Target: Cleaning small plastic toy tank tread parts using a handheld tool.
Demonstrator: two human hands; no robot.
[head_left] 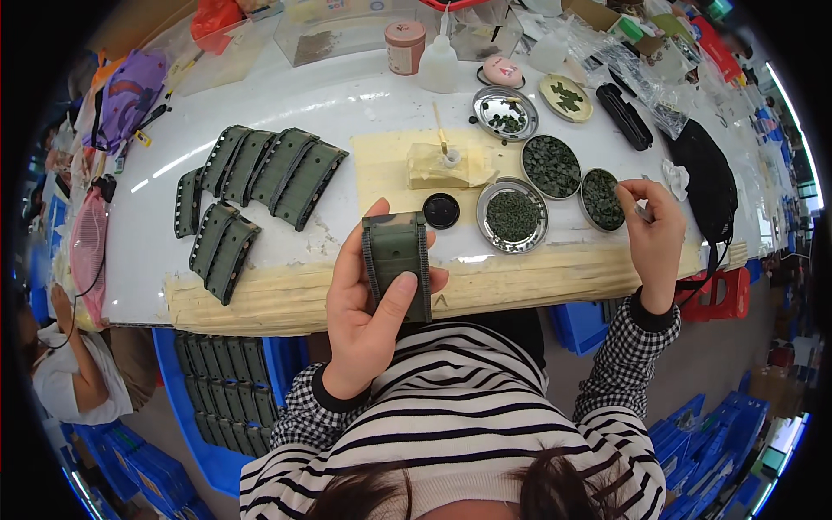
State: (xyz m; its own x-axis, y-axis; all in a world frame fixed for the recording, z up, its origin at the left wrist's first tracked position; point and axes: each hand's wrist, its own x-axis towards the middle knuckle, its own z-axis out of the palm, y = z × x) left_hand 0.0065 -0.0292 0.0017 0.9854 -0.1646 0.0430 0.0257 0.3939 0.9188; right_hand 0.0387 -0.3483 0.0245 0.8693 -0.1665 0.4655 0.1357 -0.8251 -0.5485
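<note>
At mid-frame the left hand (pixel 360 334) grips a curved green piece (pixel 397 267), face up, likely for visibility, while the right hand (pixel 654 221) bends over a right-of-centre tin (pixel 587 218), seemingly placed within reach, any pinched item indiscernible.

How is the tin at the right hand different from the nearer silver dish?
The tin is smaller than the silver dish. The tin's pieces look coarser than the dish's. The right hand is at the tin; none is at the dish. Both are round and hold green pieces.
</note>
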